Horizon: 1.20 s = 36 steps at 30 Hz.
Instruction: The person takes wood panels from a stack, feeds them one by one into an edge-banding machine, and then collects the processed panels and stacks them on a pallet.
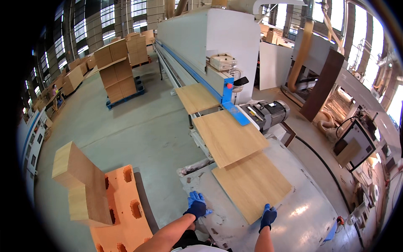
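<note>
My left hand (197,204), in a blue glove, is over the left part of a grey metal table (310,201). Its fingers are apart and it holds nothing. My right hand (268,215), gloved alike, is at the near edge of a light wood-grain panel (254,185), its fingers closed on that edge. This panel lies on the table, its far end under the overhang of a second wood-grain panel (228,136). Farther along, a third panel (197,98) lies on the rail beside the machine's blue guide.
A long white machine (233,38) with a blue end plate (236,113) and a motor (270,113) stands ahead. At left, an orange pallet (126,201) bears stacked panels (86,201). A blue pallet (126,100) holds brown stacks (117,75). A black cable (325,166) runs along the right.
</note>
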Available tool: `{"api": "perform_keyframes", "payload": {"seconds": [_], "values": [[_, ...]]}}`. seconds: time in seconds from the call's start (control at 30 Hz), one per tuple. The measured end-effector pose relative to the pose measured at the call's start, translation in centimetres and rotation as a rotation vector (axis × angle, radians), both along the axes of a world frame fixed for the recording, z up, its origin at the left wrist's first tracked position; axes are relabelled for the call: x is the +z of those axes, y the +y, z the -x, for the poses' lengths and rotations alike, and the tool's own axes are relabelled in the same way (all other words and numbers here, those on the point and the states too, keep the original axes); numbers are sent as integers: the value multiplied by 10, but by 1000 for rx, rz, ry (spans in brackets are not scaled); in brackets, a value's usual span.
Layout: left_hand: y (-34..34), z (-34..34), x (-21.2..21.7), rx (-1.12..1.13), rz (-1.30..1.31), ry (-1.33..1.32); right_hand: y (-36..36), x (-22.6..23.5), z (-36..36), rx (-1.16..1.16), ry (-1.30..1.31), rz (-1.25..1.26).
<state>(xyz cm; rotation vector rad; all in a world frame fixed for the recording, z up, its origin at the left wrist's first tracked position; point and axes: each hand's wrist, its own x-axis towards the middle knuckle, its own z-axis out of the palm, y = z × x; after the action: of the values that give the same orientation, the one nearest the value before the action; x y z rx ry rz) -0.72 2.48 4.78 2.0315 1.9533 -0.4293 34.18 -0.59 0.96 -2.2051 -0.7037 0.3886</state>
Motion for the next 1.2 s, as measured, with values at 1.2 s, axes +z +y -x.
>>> {"api": "perform_keyframes", "payload": {"seconds": [1.2], "values": [[70,74,-33,379,-46,-1039,-2,-11,-35,-85,1006,-369]]}}
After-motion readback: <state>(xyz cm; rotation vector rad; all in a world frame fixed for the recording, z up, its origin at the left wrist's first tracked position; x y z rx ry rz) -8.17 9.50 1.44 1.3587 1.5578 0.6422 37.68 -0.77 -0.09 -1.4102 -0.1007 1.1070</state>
